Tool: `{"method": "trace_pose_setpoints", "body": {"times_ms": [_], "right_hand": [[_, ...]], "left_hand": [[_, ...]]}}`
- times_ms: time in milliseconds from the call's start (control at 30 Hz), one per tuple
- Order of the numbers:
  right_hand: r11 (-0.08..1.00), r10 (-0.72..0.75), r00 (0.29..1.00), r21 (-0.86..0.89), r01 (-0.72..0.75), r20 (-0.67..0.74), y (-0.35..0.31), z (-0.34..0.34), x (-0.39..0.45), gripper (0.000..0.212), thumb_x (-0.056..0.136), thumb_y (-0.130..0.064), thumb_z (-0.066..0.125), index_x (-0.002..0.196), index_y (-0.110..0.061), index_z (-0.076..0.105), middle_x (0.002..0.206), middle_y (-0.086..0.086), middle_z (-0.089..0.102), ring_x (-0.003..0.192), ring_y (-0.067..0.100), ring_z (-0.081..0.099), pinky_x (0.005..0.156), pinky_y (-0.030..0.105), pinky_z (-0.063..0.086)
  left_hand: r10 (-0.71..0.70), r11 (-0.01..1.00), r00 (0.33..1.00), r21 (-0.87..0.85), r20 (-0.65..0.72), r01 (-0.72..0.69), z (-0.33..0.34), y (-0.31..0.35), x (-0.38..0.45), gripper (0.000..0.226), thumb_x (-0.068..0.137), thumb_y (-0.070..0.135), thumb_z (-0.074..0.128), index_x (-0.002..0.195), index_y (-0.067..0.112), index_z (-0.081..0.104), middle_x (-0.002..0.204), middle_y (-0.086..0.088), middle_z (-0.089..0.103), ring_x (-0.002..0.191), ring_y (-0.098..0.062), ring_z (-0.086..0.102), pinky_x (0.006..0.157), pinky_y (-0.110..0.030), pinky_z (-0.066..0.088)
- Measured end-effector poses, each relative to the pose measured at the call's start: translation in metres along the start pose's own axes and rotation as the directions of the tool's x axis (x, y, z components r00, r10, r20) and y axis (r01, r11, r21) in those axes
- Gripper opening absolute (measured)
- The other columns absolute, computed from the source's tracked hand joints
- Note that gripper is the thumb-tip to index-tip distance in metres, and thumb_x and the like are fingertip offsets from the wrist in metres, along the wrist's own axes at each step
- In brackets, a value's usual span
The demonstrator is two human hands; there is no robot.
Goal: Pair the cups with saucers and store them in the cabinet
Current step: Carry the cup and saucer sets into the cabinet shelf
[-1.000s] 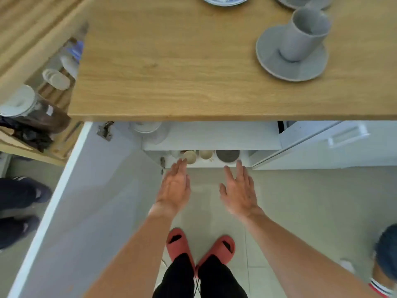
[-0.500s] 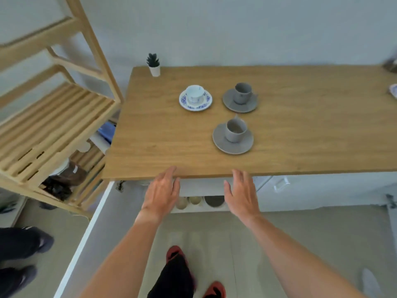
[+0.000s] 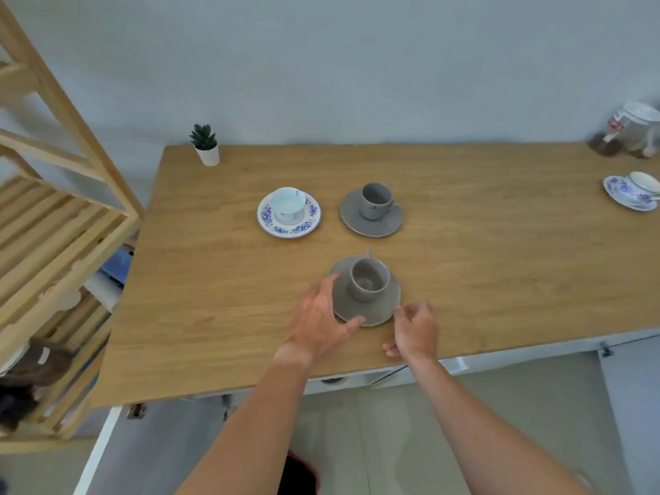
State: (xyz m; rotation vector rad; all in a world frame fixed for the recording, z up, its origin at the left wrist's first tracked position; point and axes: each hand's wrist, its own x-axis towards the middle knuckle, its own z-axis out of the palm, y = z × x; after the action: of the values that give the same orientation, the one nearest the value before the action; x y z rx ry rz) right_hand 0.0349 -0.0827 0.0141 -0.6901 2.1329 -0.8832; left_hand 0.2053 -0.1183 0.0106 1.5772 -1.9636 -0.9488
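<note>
Reaching in from both sides, the left hand (image 3: 319, 325) and right hand (image 3: 416, 330) bracket the nearest round grey ceramic saucer (image 3: 368, 309) on the light wooden counter (image 3: 214, 280). Left hand is spread wide, thumb lying at the saucer's near rim and fingers curving along its left edge, so it's touching but not clamped on anything yet. Right hand is loosely curled, fingertips just at the saucer's right rim; honestly can't tell if it's actually got hold of the edge or is only beside it.

Sitting upright in the middle of that saucer is a small grey ceramic cup (image 3: 368, 284), empty as far as I can see.

Taking that saucer as the landmark: straight behind it is a second grey cup (image 3: 375, 201) on its own grey saucer (image 3: 371, 223), handle pointing right. Behind and to the left is a white porcelain cup (image 3: 287, 203) on a white saucer with a blue floral border (image 3: 288, 223). Far back-left, at the counter's corner by the wall, there's a tiny green plant in a white pot (image 3: 205, 148). Way off to the right near the counter's edge sits another blue-and-white cup and saucer set (image 3: 632, 191), with a blurry glass jar (image 3: 628, 132) behind it. Left of the counter stands a slatted wooden shelf rack (image 3: 53, 223).
</note>
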Motion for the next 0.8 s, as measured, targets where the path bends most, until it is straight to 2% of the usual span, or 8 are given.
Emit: {"method": "trace_pose_setpoints", "body": {"times_ms": [100, 267, 400, 500, 667, 800], "right_hand": [[0.997, 0.026, 0.998, 0.065, -0.030, 0.053, -0.008, 0.005, 0.013, 0.021, 0.100, -0.025, 0.054, 0.111, -0.008, 0.048, 0.086, 0.021, 0.067, 0.047, 0.030, 0.070, 0.042, 0.035, 0.057], [0.974, 0.088, 0.972, 0.188, -0.130, 0.216, -0.017, 0.007, 0.019, 0.040, 0.088, -0.021, 0.076, 0.113, -0.008, 0.046, 0.091, 0.023, 0.070, 0.058, 0.034, 0.073, 0.051, 0.041, 0.061], [0.944, 0.139, 0.935, 0.243, -0.225, 0.325, -0.018, 0.003, 0.025, 0.030, 0.094, -0.011, 0.067, 0.114, -0.005, 0.047, 0.097, 0.027, 0.068, 0.062, 0.033, 0.074, 0.052, 0.038, 0.061], [0.956, 0.136, 0.923, 0.195, -0.217, 0.359, -0.013, -0.002, 0.022, 0.022, 0.096, -0.008, 0.063, 0.111, -0.005, 0.047, 0.096, 0.028, 0.069, 0.064, 0.034, 0.074, 0.054, 0.038, 0.061], [0.974, 0.091, 0.928, 0.163, -0.159, 0.361, 0.004, -0.004, 0.002, 0.018, 0.097, -0.009, 0.062, 0.106, -0.004, 0.048, 0.094, 0.029, 0.070, 0.061, 0.034, 0.074, 0.050, 0.033, 0.058], [0.984, 0.014, 0.929, 0.161, -0.079, 0.369, 0.020, -0.009, -0.021, 0.012, 0.097, -0.010, 0.061, 0.103, -0.008, 0.050, 0.094, 0.025, 0.071, 0.064, 0.034, 0.074, 0.051, 0.033, 0.057]], "left_hand": [[-0.011, 0.997, 1.000, -0.072, 0.016, 0.013, 0.006, 0.010, 0.021, 0.098, 0.065, 0.053, 0.080, 0.145, 0.025, 0.032, 0.143, 0.003, 0.046, 0.132, -0.017, 0.040, 0.110, -0.032, 0.033], [0.001, 0.983, 1.000, -0.182, -0.031, -0.006, 0.012, 0.014, 0.044, 0.079, 0.059, 0.055, 0.082, 0.128, 0.039, 0.048, 0.125, 0.021, 0.057, 0.120, -0.008, 0.049, 0.105, -0.038, 0.041], [-0.041, 0.972, 0.999, -0.233, -0.010, 0.038, 0.016, 0.006, 0.051, 0.077, 0.053, 0.060, 0.083, 0.121, 0.046, 0.048, 0.117, 0.023, 0.060, 0.115, -0.011, 0.055, 0.100, -0.040, 0.046], [-0.047, 0.966, 0.999, -0.253, 0.019, 0.050, 0.015, -0.001, 0.040, 0.079, 0.050, 0.064, 0.082, 0.120, 0.049, 0.048, 0.114, 0.025, 0.060, 0.117, -0.013, 0.052, 0.100, -0.039, 0.046], [-0.063, 0.971, 0.998, -0.230, 0.023, 0.066, 0.009, -0.007, 0.007, 0.078, 0.055, 0.056, 0.083, 0.124, 0.047, 0.048, 0.113, 0.023, 0.059, 0.120, -0.017, 0.044, 0.097, -0.033, 0.041], [-0.122, 0.962, 0.992, -0.245, 0.023, 0.124, 0.009, -0.011, -0.028, 0.078, 0.054, 0.056, 0.085, 0.122, 0.046, 0.048, 0.111, 0.023, 0.058, 0.117, -0.017, 0.046, 0.098, -0.039, 0.045]]}}
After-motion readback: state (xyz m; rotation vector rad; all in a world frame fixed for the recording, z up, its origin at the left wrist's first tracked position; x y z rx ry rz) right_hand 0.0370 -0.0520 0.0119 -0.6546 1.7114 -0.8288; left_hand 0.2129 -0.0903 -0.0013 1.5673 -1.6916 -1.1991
